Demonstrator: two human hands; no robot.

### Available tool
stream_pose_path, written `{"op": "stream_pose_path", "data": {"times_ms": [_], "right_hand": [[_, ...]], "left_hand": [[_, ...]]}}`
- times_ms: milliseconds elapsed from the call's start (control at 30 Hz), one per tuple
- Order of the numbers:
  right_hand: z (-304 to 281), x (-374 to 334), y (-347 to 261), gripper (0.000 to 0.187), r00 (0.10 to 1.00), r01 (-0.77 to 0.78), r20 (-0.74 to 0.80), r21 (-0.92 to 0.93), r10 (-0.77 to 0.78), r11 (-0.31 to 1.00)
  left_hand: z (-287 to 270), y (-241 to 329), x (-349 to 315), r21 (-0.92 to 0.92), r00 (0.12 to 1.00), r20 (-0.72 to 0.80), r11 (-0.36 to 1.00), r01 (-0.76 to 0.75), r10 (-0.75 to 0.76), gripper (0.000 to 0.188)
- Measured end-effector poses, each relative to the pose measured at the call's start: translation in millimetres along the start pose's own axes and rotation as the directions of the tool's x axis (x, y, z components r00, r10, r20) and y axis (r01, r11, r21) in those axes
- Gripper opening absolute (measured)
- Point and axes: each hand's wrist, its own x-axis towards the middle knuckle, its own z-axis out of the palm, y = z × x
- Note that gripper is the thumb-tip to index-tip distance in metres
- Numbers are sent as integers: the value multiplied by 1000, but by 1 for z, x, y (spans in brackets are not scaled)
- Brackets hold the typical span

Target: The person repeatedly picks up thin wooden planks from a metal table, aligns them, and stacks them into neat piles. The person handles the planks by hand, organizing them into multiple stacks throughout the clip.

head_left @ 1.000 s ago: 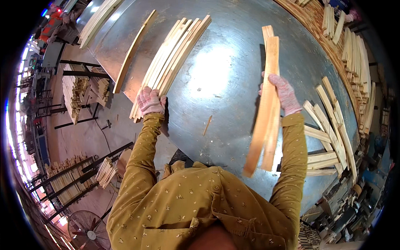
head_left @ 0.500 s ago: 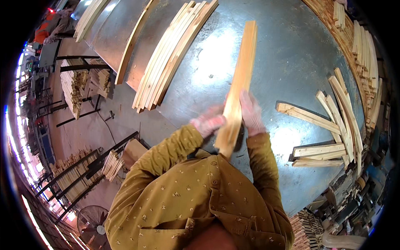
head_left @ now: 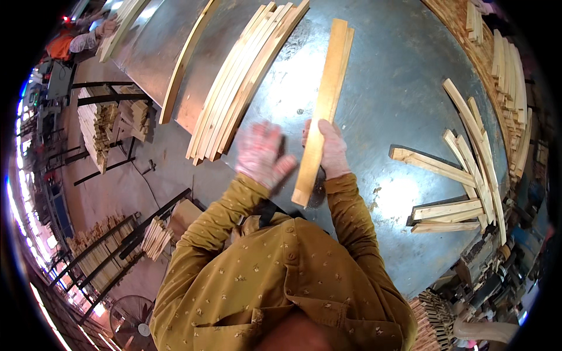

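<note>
My right hand (head_left: pixel 331 153), in a pale pinkish glove, grips a light wooden strip (head_left: pixel 322 111) at its lower half, thumb across the top face. The strip lies lengthwise away from me over the metal table (head_left: pixel 404 76), its near end close to my body. My left hand (head_left: pixel 261 153), gloved in mottled red and white, is a little to the left of the strip, apart from it, fingers spread and nothing in them. Just beyond that hand a row of long wooden strips (head_left: pixel 243 82) lies side by side on the table.
One single strip (head_left: pixel 186 61) lies farther left. On the right, several loose pieces (head_left: pixel 436 165) lie in a crossed heap, with stacked strips (head_left: pixel 510 76) past the table's edge. Racks of wood (head_left: pixel 96 131) and a fan (head_left: pixel 130 319) stand at left. Another person's sleeve (head_left: pixel 60 45) shows far left.
My left hand has let go of the wooden strip, moved left and opened. My right hand still holds the strip, which has shifted slightly left and away from my body.
</note>
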Motion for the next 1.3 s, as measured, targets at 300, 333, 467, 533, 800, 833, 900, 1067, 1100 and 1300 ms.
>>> {"op": "stream_pose_path", "data": {"times_ms": [300,333,467,533,800,833,900,1067,1100,1300], "right_hand": [[-25,-20,-24,42,996,-80,67,247,65,966],[-21,-22,-22,42,995,-81,70,221,68,972],[-31,-28,-20,45,998,-56,31,191,51,980],[-34,-30,-20,46,998,-56,46,184,49,981],[-29,-10,6,80,977,18,-144,-671,-154,742],[-7,-9,2,92,975,-31,-160,-781,-152,624],[26,7,14,96,984,-65,-124,-920,-131,387],[135,78,26,62,910,-374,-316,-904,269,206],[140,87,28,58,935,-262,-208,-952,288,161],[98,23,45,44,913,191,405,-308,-53,932]], "left_hand": [[7,-50,42,412,952,220,865,-287,211,91],[41,-73,25,288,888,13,849,-444,460,91],[23,-51,23,137,991,-50,984,-116,124,89],[33,-48,31,64,968,-126,972,224,-215,85],[4,-53,36,-956,958,286,-80,283,-25,67],[-26,-46,25,-918,966,252,-299,259,63,68],[-46,-50,13,-924,978,189,-321,209,91,73],[-86,-56,9,-932,986,160,-324,165,40,72],[-85,-59,17,-934,990,140,-329,142,31,71],[-64,-70,73,-975,995,31,-220,9,-98,61]]}}
